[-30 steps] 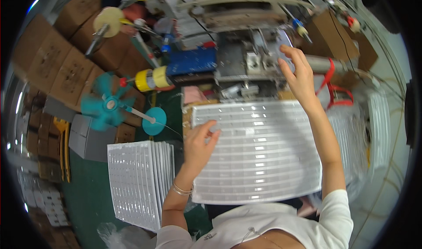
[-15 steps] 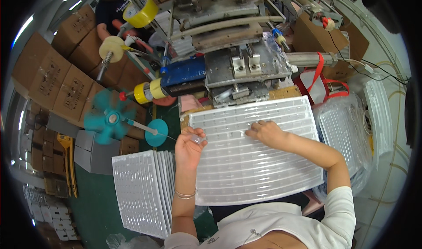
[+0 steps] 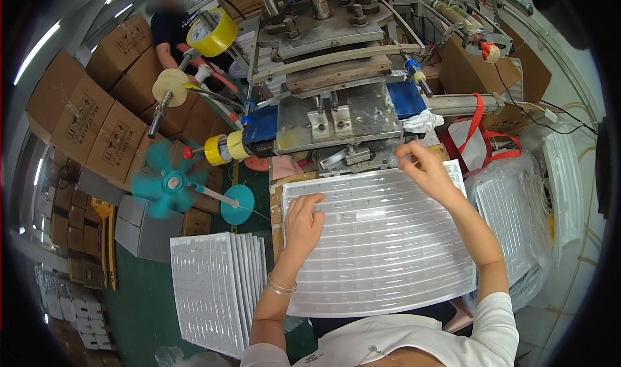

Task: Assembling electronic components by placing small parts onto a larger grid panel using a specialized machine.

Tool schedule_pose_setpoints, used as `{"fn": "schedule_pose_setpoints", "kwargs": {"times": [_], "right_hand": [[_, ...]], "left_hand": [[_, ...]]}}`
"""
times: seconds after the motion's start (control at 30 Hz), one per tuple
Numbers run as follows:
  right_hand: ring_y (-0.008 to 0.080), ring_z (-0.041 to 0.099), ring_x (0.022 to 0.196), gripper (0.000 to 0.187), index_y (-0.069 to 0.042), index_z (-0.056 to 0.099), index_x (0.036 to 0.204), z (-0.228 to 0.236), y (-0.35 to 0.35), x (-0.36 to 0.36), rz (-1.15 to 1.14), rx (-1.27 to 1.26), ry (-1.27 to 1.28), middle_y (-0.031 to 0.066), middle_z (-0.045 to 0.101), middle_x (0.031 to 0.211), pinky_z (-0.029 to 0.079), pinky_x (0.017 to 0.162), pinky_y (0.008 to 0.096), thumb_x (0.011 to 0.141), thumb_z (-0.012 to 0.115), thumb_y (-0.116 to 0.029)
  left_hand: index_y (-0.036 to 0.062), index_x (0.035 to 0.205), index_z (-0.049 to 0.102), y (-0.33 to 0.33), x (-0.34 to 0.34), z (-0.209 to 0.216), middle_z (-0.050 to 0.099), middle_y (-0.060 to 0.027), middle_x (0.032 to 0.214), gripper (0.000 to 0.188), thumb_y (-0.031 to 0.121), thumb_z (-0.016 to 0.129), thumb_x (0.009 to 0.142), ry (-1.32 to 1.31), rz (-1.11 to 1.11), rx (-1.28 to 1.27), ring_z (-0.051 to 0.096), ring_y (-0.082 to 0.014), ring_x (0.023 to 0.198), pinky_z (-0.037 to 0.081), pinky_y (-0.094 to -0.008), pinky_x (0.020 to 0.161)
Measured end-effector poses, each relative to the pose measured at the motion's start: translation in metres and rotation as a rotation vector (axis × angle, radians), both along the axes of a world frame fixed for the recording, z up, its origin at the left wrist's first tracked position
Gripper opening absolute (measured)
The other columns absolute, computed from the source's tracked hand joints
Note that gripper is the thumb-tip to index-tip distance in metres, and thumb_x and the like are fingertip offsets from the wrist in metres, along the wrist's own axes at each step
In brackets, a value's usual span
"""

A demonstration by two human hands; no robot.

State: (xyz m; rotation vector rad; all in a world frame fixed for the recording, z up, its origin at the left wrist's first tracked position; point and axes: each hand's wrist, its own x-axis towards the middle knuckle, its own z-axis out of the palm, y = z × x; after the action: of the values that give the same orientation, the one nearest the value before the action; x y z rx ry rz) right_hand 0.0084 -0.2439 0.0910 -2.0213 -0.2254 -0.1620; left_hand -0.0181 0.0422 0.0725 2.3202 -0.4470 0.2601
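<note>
A large white tray [image 3: 381,263], ridged in rows and shiny, lies in front of me below a metal press. My left hand [image 3: 304,221] is over its left part, fingers loosely bent and thumb apart, with nothing visible in it. Near the tray's far right corner, my right hand [image 3: 422,167] is raised just in front of the press's metal plate [image 3: 362,114]. Its fingers are loosely curled and apart, and I see nothing between them. Two small metal blocks [image 3: 330,122] stand on the plate.
Several similar trays [image 3: 207,289] lean together at the left, near a turquoise fan [image 3: 169,182] with blurred blades. Cardboard boxes [image 3: 81,118] are stacked far left. A bagged stack of trays [image 3: 501,205] and a red-handled bag [image 3: 469,137] are at the right. Another person [image 3: 169,33] is at the back left.
My right hand has moved from the tray's middle to its far right corner. My left hand has come over the tray, and the small clear piece it held is out of sight. The press plate has shifted left.
</note>
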Motion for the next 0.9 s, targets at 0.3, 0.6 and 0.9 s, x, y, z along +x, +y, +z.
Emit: {"fn": "schedule_pose_setpoints", "kwargs": {"times": [0.3,0.6,0.9], "right_hand": [[0.0172,0.062,0.094,0.023,-0.003,0.061,0.109,0.042,-0.001,0.011,-0.137,0.005,-0.390,0.0100,0.060,0.115,0.053,0.075,0.0257,0.086,0.058,-0.003],[0.0248,0.064,0.084,0.025,-0.006,0.063,0.105,0.052,0.040,0.088,-0.301,-0.377,-0.810,0.0091,0.065,0.100,0.052,0.069,0.0330,0.081,0.067,-0.012],[0.0281,0.063,0.082,0.017,-0.009,0.064,0.098,0.033,0.051,0.119,-0.459,-0.424,-0.944,0.0071,0.065,0.091,0.052,0.071,0.0376,0.083,0.061,-0.015]], "left_hand": [[0.0104,0.109,0.063,-0.070,0.114,0.061,0.060,-0.0114,0.102,0.033,0.027,0.065,0.081,-0.626,0.158,0.190,0.061,-0.0298,0.082,0.050,-0.0393,0.070],[0.0103,0.102,0.066,-0.066,0.102,0.072,0.061,-0.0069,0.085,0.027,0.018,0.070,0.077,-0.547,-0.012,0.029,0.062,-0.0234,0.073,0.049,-0.0344,0.062],[0.0078,0.112,0.061,-0.012,0.035,0.032,0.063,-0.0097,0.091,0.035,0.013,0.069,0.079,-0.238,-0.050,0.076,0.062,-0.0234,0.073,0.049,-0.0318,0.063]]}}
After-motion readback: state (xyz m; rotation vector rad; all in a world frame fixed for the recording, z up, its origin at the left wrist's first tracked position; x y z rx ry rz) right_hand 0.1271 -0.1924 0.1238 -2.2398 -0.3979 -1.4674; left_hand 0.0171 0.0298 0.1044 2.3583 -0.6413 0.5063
